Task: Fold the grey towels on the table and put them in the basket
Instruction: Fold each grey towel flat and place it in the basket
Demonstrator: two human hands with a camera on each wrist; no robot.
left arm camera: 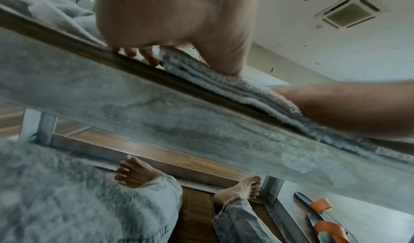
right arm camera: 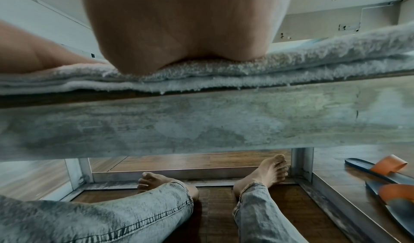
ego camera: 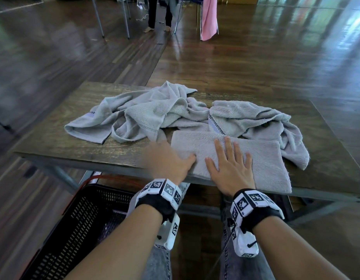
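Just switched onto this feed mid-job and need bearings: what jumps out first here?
Two hands lie on a folded grey terry towel at the near edge of the dark wooden table: the right hand flat with spread fingers, the blurred left hand at its left end. Behind it sprawls a heap of crumpled grey towels. A black plastic lattice basket stands on the floor, lower left.

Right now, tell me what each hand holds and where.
Nothing is gripped. The right hand presses flat on the folded towel; the left hand, blurred, touches its left edge.
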